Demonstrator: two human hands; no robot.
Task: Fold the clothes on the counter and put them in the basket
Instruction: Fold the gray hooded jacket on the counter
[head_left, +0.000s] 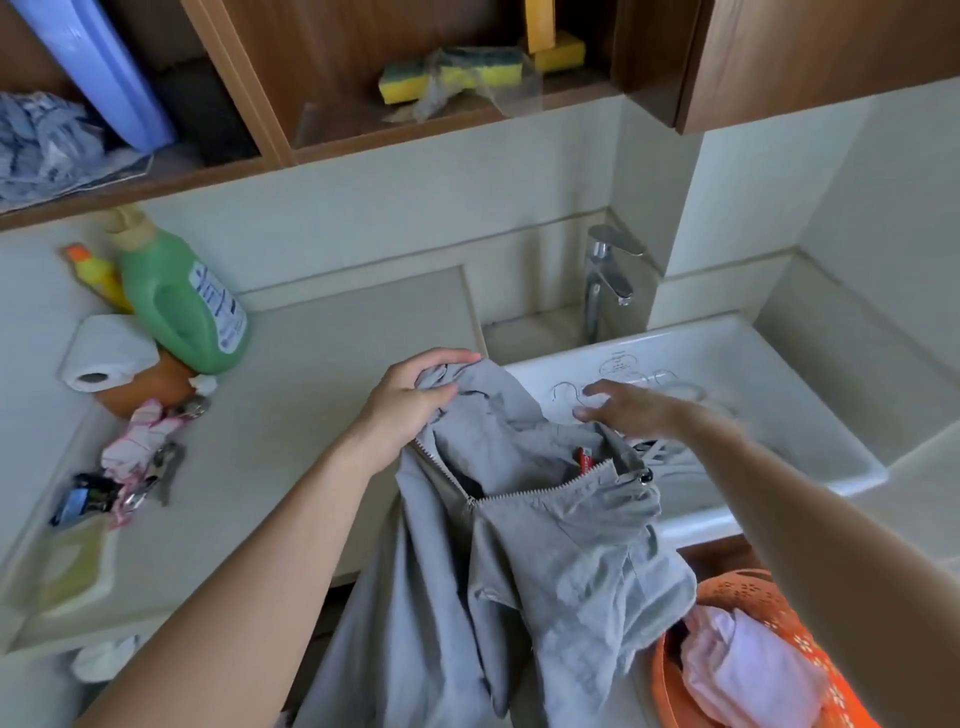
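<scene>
– So, where is the grey jacket (545, 545) right now?
– Held up at the near edge of the table (322, 415), between the table and the white sink (753, 364). Its upper part is bunched at hand height, and the rest hangs down past the table's front edge. The zip is open and runs across the front.
– Which hand has it?
– The left hand (410, 400). Its fingers are curled tight round a wad of grey fabric at the jacket's far left corner.
– And the right hand (623, 408)?
– It is over the sink, just beside the jacket's upper right edge. The fingers are stretched out and slightly apart, gripping nothing. It is motion-blurred, so I cannot tell whether the thumb touches the cloth.
– The basket?
– The orange basket (769, 597) sits low at the near right, below the sink's front edge. A pale pink cloth (737, 670) lies inside it, and the jacket's hanging fabric overlaps its left rim in the view.
– Anything else on the table?
– At the far left a green bottle (182, 306) stands beside a smaller yellow bottle (98, 270), with a toilet roll (104, 358) on its side just in front. Nearer lies a pink-and-white bundle (140, 447) of cloth and keys. A chrome tap (602, 280) stands behind the sink, and yellow sponges (452, 75) lie on the wooden shelf (353, 117) above.
</scene>
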